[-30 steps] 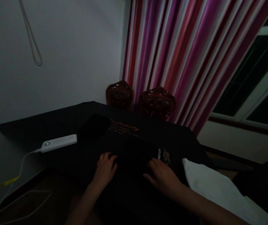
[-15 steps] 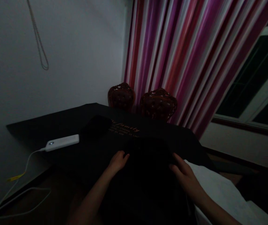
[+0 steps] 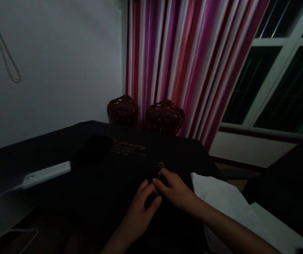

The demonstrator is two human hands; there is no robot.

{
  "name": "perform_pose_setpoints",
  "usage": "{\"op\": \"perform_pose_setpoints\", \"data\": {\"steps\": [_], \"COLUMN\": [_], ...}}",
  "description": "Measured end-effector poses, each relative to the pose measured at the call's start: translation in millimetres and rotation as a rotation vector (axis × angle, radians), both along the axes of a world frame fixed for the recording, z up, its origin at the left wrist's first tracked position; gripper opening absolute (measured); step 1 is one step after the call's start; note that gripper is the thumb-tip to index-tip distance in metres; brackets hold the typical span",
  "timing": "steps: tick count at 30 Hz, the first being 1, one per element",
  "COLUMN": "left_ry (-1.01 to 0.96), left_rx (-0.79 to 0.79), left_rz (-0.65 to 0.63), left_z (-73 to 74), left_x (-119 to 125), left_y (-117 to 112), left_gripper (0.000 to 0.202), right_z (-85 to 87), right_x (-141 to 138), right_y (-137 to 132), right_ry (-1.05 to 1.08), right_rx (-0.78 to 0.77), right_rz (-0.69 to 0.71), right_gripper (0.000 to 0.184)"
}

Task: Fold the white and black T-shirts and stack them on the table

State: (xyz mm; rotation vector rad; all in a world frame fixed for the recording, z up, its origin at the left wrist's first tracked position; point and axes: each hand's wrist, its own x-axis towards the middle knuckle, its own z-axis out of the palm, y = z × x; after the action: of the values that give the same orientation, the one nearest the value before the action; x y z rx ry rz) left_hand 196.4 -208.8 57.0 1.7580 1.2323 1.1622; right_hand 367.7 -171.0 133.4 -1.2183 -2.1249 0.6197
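Observation:
A black garment with gold lettering (image 3: pixel 128 150) lies spread on a dark table (image 3: pixel 48 141) in dim light. My left hand (image 3: pixel 140 208) rests on the black cloth near the table's front, fingers curled and pinching the fabric. My right hand (image 3: pixel 174 188) sits just to its right, touching it, fingers bent and closed on a fold of the same cloth by a small printed patch (image 3: pixel 161 164). How much cloth each hand holds is hard to see in the dark.
A white power bank (image 3: pixel 47 174) with a cable lies at the table's left. White cloth (image 3: pixel 220 197) lies at the right. Two carved dark-red chair backs (image 3: pixel 164 116) stand behind the table before a striped curtain (image 3: pixel 183 63). A window is at right.
My hands were apart on the cloth, then lifted a fold toward the far side; now they have come together at the middle. The view has shifted right.

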Motion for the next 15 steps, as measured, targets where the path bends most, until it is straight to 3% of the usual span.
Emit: {"op": "perform_pose_setpoints", "data": {"steps": [4, 7, 12, 15], "left_ry": [-0.138, -0.287, -0.437, -0.346], "left_rx": [-0.038, -0.042, 0.139, 0.309], "left_rz": [-0.046, 0.014, 0.194, 0.3], "left_z": [17.9, 43.6, 109.6, 158.6], "left_x": [-12, -23, -62, -97], "left_y": [-5, 3, 27, 40], "left_gripper": [0.026, 0.027, 0.025, 0.018], "right_z": [0.0, 16.9, 77.1, 122.3], "right_x": [-9, -3, 35, 66], "right_y": [3, 9, 30, 38], "right_ry": [0.047, 0.077, 0.197, 0.271], "right_rx": [0.008, 0.018, 0.15, 0.258], "right_rz": [0.023, 0.033, -0.056, -0.192], "right_gripper": [0.03, 0.028, 0.034, 0.035]}}
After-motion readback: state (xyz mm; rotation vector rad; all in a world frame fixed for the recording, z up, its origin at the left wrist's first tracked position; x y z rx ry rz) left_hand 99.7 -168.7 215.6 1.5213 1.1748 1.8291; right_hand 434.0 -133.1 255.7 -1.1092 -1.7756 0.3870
